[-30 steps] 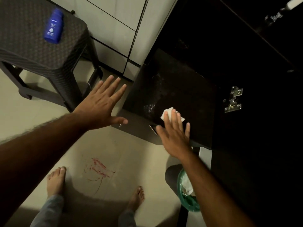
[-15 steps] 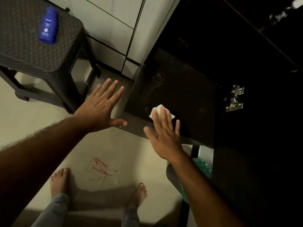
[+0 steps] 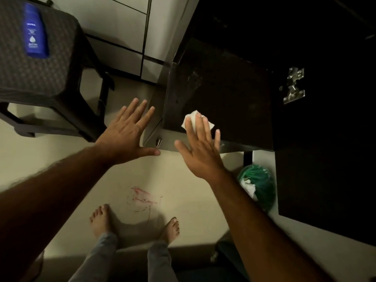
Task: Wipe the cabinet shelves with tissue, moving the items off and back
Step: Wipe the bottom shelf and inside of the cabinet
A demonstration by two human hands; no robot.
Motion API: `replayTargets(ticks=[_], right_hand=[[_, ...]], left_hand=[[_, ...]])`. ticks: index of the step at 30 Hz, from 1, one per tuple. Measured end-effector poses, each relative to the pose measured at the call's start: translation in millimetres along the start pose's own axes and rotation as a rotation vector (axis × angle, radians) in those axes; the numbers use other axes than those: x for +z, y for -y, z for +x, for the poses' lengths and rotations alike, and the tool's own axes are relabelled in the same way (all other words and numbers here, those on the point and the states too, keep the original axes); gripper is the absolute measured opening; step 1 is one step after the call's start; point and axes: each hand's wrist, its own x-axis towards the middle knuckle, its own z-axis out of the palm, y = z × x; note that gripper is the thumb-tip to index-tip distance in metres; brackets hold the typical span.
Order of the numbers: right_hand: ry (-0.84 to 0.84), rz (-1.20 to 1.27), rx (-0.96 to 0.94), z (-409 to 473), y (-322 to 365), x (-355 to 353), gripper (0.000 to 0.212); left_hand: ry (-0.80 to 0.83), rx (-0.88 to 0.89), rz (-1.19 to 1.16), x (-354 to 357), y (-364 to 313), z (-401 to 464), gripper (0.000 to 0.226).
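Observation:
A dark cabinet shelf (image 3: 223, 94) lies open in front of me, its surface faintly smudged. A white tissue (image 3: 192, 118) rests near the shelf's front left corner. My right hand (image 3: 200, 147) presses it flat with straight, spread fingers. My left hand (image 3: 127, 133) hovers flat and spread just left of the shelf's corner, above the floor, holding nothing. A blue lotion bottle (image 3: 35, 31) lies on the dark woven stool (image 3: 40, 78) at the upper left.
A green-lined bin (image 3: 259, 187) with white paper in it stands below the shelf's right end. The dark cabinet door (image 3: 325, 159) with a metal hinge (image 3: 294, 86) stands open at right. White tiled wall at the back; my bare feet on a pale floor with a red mark (image 3: 144, 197).
My right hand has slid the tissue leftward along the shelf's front edge toward the corner. My left hand kept its spread pose beside the shelf.

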Motion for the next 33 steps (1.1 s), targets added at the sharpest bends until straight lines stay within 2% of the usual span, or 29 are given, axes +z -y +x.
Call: replayTargets(ticks=[4,8,12,15,20,24,29,33], right_hand=[[0.016,0.0,0.159,-4,-31,-2,0.073],[0.043,0.044,0.263,35,-9,-15,0.082],[0.011,0.011,0.086,26,29,-3,0.086],[-0.009,-0.071,-0.025,-5,24,9,0.083],[0.018,-0.081,0.073,-12,0,4,0.082],[0.019,0.051,0.191,26,33,-6,0.082],[-0.01,-0.003,0.029,20,74,3,0.083],[0.048,-0.067,-0.029,-5,53,2,0.077]], left_hand=[[-0.013,0.024,-0.004,0,5,-2,0.117],[-0.001,0.007,0.004,1,9,-3,0.118],[0.008,0.006,-0.002,-1,7,-4,0.118],[0.027,0.007,0.01,-4,7,-6,0.117],[0.02,0.007,0.017,-9,17,-6,0.118],[0.031,0.01,0.008,-6,19,-9,0.117],[0.004,0.022,-0.012,-4,28,-16,0.117],[-0.019,-0.008,-0.022,-11,42,-19,0.117]])
